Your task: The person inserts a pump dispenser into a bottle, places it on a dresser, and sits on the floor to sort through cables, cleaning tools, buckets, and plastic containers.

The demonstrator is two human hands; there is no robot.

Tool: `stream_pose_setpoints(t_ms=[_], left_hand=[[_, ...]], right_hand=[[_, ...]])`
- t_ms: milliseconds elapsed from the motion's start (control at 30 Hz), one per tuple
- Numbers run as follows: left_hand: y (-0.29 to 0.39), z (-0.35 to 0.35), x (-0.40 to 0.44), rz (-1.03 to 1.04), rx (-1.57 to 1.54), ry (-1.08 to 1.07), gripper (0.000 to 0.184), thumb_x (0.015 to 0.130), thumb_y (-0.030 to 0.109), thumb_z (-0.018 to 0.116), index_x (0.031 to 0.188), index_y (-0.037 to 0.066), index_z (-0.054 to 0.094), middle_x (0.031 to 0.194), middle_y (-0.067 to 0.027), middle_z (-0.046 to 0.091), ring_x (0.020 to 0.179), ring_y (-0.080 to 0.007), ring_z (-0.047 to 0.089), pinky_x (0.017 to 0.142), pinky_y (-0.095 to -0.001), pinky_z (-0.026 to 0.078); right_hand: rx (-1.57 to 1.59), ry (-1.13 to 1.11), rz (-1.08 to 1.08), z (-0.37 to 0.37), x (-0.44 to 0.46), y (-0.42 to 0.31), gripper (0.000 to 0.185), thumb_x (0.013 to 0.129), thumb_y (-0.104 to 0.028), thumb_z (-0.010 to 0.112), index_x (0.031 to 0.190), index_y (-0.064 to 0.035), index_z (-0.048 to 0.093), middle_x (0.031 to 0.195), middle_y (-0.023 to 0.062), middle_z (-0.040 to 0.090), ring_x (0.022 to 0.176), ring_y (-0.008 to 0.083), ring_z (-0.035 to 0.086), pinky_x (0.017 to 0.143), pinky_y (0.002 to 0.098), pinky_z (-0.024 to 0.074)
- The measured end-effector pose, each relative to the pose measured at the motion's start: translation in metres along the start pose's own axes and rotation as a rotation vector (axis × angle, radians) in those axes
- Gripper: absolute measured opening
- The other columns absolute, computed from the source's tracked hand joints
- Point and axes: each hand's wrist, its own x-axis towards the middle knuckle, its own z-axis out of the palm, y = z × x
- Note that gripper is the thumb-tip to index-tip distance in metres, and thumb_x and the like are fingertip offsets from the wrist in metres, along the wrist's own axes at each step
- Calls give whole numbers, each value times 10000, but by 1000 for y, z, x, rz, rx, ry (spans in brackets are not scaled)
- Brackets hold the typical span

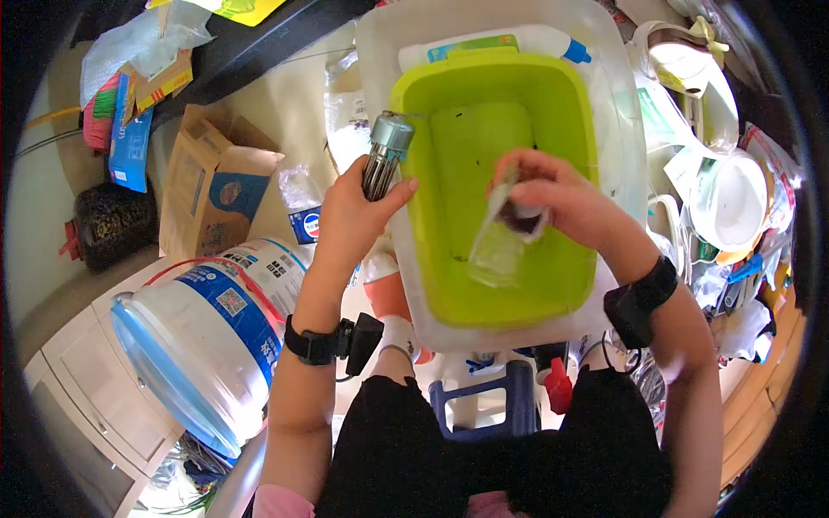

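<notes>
My left hand (358,203) is closed around a silver metal cylinder (388,155) with a wide smooth cap and a ribbed or slotted body, held upright at the left rim of the green basin (406,216). Over the basin, my right hand (553,194) grips a clear plastic piece (499,250) that hangs down, with something dark near its top. Motion blur hides whether it is a bag or a rigid container. A few small dark specks lie on the basin's floor. The basin sits inside a larger translucent tub (371,52).
A white bottle with a blue cap (553,43) lies along the tub's far side. On the left are an open cardboard box (203,190) and a large white bucket (203,332). White containers (730,203) crowd the right. A blue stool (518,397) stands between my legs.
</notes>
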Motion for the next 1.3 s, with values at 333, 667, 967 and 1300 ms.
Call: stream_pose_setpoints(t_ms=[333, 667, 967, 1300], left_hand=[[47, -18, -27, 207, 348, 236, 339, 763, 299, 782, 891, 29, 623, 609, -4, 544, 498, -65, 487, 440, -209, 380], [96, 7, -45, -107, -280, -511, 358, 736, 239, 797, 956, -3, 649, 699, -25, 600, 558, -78, 541, 493, -228, 439], [72, -9, -39, -52, -214, -230, 235, 770, 170, 704, 923, 5, 638, 687, -30, 619, 525, -78, 540, 480, -231, 445], [43, -14, -37, -89, -193, -231, 347, 793, 190, 748, 1077, 22, 641, 722, 0, 631, 526, -55, 530, 435, -212, 425]], right_hand=[[689, -15, -128, -17, -18, 3, 225, 893, -209, 530, 1073, -73, 538, 1077, 91, 625, 926, 176, 648, 722, 305, 555], [729, 34, -134, 2, -30, -16, 379, 917, -299, 558, 1214, -64, 527, 1114, 79, 584, 905, 180, 625, 699, 318, 560], [211, 127, -119, -6, -23, -16, 444, 862, -187, 636, 1262, -44, 510, 1176, 78, 541, 1032, 153, 565, 723, 273, 542], [-550, 462, -373, -10, -12, -12, 340, 894, -172, 601, 1211, -56, 562, 1094, 135, 630, 934, 200, 626, 820, 311, 489]])
